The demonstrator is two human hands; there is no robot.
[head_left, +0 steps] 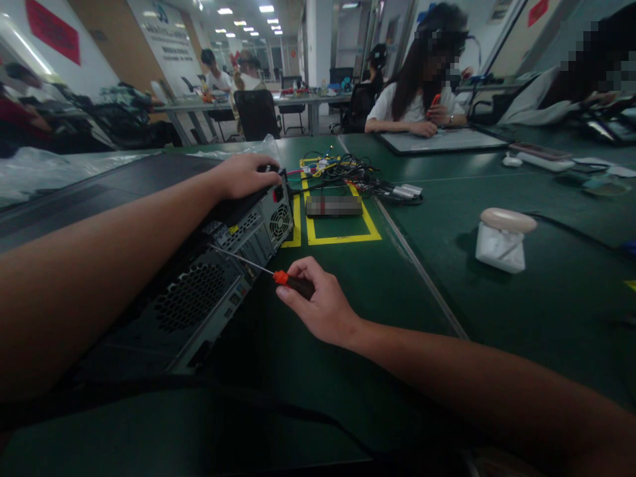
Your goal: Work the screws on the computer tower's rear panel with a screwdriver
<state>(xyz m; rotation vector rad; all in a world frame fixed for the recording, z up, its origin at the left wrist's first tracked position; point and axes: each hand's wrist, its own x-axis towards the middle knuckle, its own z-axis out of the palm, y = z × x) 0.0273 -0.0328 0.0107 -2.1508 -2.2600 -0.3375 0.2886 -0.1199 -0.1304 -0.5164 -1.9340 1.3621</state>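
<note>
A black desktop computer case (191,298) lies on the left of the green table, its metal back panel with a honeycomb vent and a round fan grille turned toward me. My left hand (248,175) grips its upper edge near the fan end, with the thumb and fingers bent over it. Held in my right hand (322,301) is a screwdriver (281,277) with an orange and black handle. Its thin shaft points left, and the tip meets the back panel near the upper edge, where the exact contact spot is too small to make out.
Beyond the case lies a tangle of cables (352,172) by yellow tape outlines (342,239), one framing a blurred dark block (334,206). A white box with a beige lid (501,245) stands right. Across the table, a person (422,86) works over a mat (442,140).
</note>
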